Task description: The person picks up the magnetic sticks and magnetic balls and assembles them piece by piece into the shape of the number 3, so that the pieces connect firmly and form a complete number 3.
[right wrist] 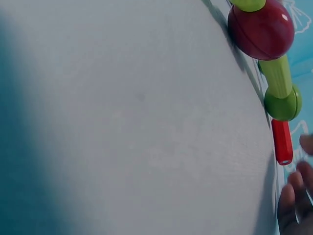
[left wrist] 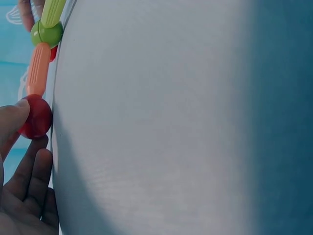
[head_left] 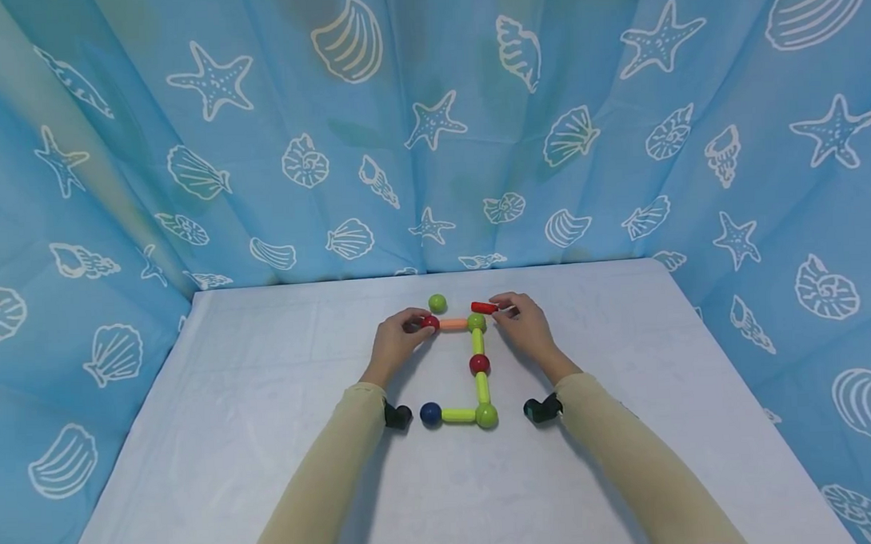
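Note:
At the upper left of a joined chain of balls and rods, my left hand (head_left: 396, 341) pinches a red ball (head_left: 430, 323); in the left wrist view the thumb presses that ball (left wrist: 38, 117), with the fingers behind and below. An orange rod (head_left: 453, 324) links it to a green ball (head_left: 476, 322). My right hand (head_left: 527, 325) is at the right end of a loose red rod (head_left: 484, 308) lying behind this green ball. In the right wrist view, thumb and fingers are spread apart beside the red rod (right wrist: 282, 142), not closed round it.
Two yellow-green rods and a dark red ball (head_left: 479, 364) run down to a near green ball (head_left: 487, 415). Another yellow-green rod (head_left: 458, 415) leads left to a blue ball (head_left: 431, 415). A loose green ball (head_left: 437, 304) sits near the far edge of the white table (head_left: 231, 407).

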`<state>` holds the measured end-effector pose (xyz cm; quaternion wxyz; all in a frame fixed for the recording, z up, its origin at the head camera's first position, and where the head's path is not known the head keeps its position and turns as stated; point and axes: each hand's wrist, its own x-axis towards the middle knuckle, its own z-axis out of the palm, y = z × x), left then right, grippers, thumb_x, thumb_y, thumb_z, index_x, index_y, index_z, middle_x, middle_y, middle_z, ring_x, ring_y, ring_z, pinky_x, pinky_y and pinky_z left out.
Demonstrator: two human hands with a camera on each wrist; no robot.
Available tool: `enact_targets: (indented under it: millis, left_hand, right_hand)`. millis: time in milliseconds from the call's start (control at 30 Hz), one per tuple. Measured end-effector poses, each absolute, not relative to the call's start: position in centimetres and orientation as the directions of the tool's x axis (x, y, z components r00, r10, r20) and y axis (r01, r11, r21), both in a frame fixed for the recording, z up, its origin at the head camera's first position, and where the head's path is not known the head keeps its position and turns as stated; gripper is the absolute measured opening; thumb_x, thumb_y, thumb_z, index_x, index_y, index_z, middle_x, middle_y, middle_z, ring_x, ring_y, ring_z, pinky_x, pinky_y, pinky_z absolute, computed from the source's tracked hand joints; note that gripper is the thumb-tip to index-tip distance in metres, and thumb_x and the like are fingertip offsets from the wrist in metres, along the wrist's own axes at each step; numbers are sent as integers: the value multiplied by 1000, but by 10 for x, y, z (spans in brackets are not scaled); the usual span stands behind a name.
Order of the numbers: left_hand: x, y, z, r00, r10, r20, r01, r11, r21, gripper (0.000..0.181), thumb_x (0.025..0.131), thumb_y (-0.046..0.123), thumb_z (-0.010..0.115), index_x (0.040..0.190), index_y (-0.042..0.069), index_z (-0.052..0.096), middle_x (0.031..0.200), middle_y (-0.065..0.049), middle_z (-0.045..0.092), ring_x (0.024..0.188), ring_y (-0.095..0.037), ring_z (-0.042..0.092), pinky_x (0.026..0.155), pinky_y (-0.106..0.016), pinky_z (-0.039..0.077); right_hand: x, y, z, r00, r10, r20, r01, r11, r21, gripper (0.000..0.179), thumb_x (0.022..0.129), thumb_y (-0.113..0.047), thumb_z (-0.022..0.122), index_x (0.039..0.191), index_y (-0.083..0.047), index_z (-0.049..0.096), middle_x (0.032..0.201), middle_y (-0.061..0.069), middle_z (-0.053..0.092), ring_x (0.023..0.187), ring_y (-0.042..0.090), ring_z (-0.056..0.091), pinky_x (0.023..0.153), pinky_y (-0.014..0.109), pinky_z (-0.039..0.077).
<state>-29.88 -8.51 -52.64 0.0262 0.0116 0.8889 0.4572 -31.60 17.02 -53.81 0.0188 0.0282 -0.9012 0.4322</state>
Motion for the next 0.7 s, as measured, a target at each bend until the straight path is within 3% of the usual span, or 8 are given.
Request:
enact_targets:
  millis: [133,700]
  left_hand:
    - [-299,-86,-527,-998,48,-36,-2,577,817,31,94,23,75,124,19,70,115,-2,69,104,-20,61,93,-37,52]
    - [-301,-86,-529,-998,48,-39,-4,577,817,31,93,23,76,124,20,70,115,-2,69,104,-20,61,93,-37,52]
  right_hand:
    - [-321,170,-540,-998,26,56,-25,656,-754,32,97,-12,67,129,-15,64,125,12,57,110,30,57,95,43,52]
    - [-326,168,-537,-1000,-6,10,-11,731,-682,27,96,-11,68,123,-12,67,119,13,62,107,31,55,93,46,51]
